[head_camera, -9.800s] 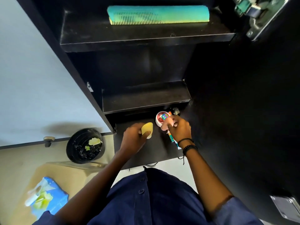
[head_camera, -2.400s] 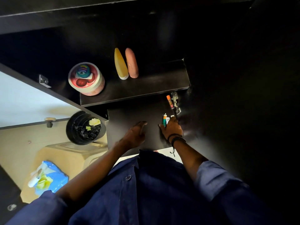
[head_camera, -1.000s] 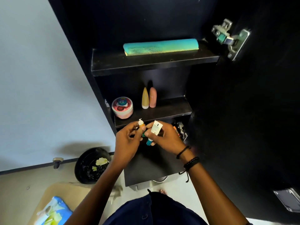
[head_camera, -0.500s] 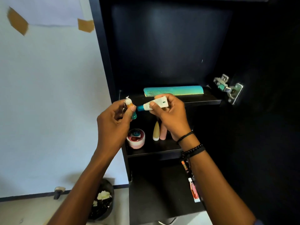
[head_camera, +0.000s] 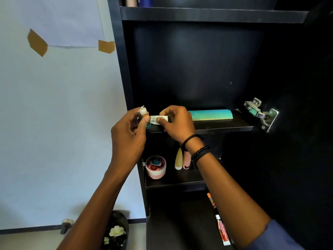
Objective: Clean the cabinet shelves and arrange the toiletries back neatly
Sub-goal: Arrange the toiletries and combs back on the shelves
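Note:
My right hand [head_camera: 177, 123] pinches a small white tube [head_camera: 156, 120] with a teal cap, held level at the left end of the comb shelf [head_camera: 223, 128]. My left hand [head_camera: 128, 130] grips a small white-topped keychain bottle [head_camera: 143, 112] and touches the tube's cap end. A teal comb [head_camera: 211, 114] lies on that shelf. One shelf lower stand a round pink jar [head_camera: 155, 166], a yellow bottle [head_camera: 178, 158] and a pink bottle [head_camera: 186, 160]. Two more tubes [head_camera: 222, 230] lie at the right of the bottom shelf.
The black cabinet stands open, its door [head_camera: 297, 123] swung out at the right on a metal hinge [head_camera: 259, 112]. A black waste bin [head_camera: 116, 231] with crumpled tissue sits on the floor left of the cabinet. A white wall [head_camera: 59, 123] with taped paper is at the left.
Both hands rose from the bottom shelf with the tube and the keychain bottle, up to the comb shelf. The tube now lies level at the shelf's left end.

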The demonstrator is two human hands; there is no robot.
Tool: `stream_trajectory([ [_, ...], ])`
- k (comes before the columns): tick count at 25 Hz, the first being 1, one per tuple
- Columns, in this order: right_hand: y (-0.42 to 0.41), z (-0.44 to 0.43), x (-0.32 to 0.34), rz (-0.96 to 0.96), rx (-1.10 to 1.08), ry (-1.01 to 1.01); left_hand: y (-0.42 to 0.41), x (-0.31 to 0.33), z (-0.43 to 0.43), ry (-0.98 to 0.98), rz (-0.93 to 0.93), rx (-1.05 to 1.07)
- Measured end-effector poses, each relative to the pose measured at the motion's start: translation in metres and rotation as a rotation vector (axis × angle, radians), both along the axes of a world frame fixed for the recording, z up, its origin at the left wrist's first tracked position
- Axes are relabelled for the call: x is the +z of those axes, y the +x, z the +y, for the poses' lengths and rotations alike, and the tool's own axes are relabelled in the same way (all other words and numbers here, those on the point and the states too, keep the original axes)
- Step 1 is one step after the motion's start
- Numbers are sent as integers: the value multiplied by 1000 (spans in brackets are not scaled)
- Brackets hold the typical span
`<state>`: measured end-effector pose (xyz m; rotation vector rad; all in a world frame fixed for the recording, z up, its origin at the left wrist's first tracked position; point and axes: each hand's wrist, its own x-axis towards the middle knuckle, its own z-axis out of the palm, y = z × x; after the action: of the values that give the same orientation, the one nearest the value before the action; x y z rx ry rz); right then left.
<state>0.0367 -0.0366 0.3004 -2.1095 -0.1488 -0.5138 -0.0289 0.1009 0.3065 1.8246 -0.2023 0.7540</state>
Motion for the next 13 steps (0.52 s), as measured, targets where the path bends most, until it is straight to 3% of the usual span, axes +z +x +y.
stream_trajectory([
  [6, 3, -13, -2, -75, 13, -38, 25, 7, -18, 146, -34, -44],
  [10, 5, -20, -4, -74, -8, 13, 49, 20, -32, 450, -39, 38],
  [13, 10, -22, -4, -43, -35, 34, 63, 24, -37, 669, 81, 140],
])
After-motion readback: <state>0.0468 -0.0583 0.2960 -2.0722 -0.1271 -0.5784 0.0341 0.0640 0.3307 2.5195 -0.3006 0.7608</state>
